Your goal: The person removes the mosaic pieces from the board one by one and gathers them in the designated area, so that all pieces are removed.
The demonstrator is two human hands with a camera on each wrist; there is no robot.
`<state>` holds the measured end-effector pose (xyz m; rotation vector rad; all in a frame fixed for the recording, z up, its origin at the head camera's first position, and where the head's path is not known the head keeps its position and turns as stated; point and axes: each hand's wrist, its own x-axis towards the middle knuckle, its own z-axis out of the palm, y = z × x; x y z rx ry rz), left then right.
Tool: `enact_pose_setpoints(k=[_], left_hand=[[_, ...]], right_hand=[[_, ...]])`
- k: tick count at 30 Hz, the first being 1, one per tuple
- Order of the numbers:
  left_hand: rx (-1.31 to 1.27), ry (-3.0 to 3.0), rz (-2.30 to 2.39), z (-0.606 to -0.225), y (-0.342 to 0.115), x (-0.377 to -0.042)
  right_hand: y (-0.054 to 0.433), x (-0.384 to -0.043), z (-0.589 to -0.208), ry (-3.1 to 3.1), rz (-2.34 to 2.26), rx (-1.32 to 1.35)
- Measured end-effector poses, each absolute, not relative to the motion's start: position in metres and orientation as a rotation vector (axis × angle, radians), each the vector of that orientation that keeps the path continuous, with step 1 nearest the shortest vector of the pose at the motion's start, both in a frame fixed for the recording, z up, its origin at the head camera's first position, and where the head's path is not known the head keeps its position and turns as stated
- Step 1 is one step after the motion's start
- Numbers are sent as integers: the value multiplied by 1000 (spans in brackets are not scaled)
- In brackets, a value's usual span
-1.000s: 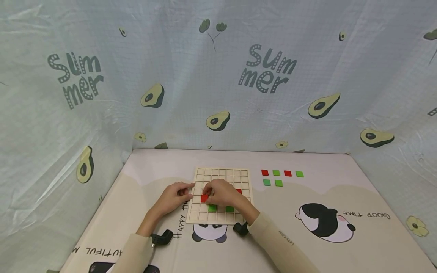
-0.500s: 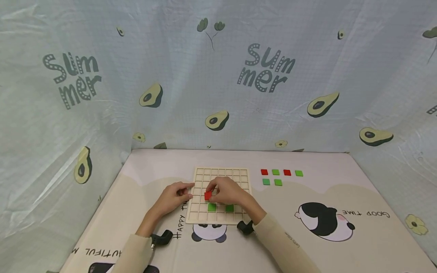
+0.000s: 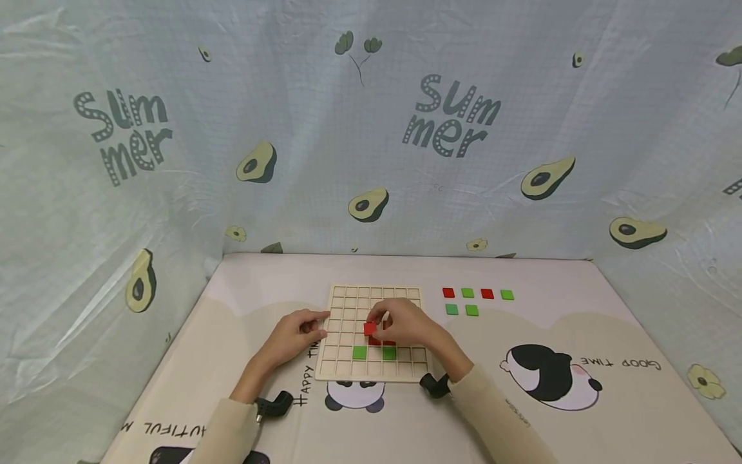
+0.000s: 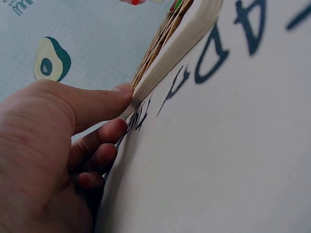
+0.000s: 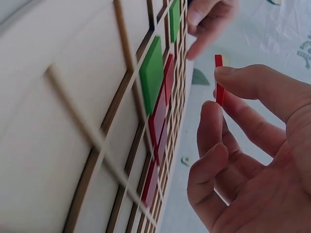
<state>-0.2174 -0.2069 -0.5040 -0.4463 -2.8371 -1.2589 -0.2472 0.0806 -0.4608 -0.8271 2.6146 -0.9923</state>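
My right hand (image 3: 402,320) pinches a small red square tile (image 3: 370,328) between thumb and fingers, above the wooden grid board (image 3: 342,372). In the right wrist view, this red tile (image 5: 219,80) is held edge-on, apart from the board. My left hand (image 3: 294,335) rests at the board's left edge, forefinger and thumb touching its side; in the left wrist view the thumb of that hand (image 4: 39,141) meets the wooden rim (image 4: 167,63). Two green tiles (image 3: 359,352) lie in grid cells, with red tiles (image 3: 374,341) just behind, partly hidden by my right hand.
To the right of the board lie several loose tiles in two rows, red ones (image 3: 449,292) and green ones (image 3: 472,310). A printed cloth (image 3: 556,316) covers the table, and a patterned curtain (image 3: 290,219) stands behind and at both sides.
My right hand has lifted the red tile off the left part of the board and carried it to the right. Red tiles now show under that hand. My left hand stays put.
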Motion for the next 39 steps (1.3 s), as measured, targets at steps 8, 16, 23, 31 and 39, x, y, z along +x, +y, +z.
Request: enact_pose_setpoints(k=[8, 16, 23, 31, 39], left_hand=[[-445, -2841, -1251, -503, -209, -216], [-439, -2841, -1255, -503, -209, -216], [-432, -2843, -1257, -504, -208, -216], [-443, -2844, -1244, -504, -207, -217], [-438, -2847, -1245, -504, -206, -218]], right_hand=[[104, -247, -458, 2653, -993, -773], [125, -250, -456, 2680, -1028, -720], [147, -252, -456, 2670, -1049, -707], [175, -255, -457, 2708, -1054, -732], [202, -257, -459, 2724, -1051, -630]])
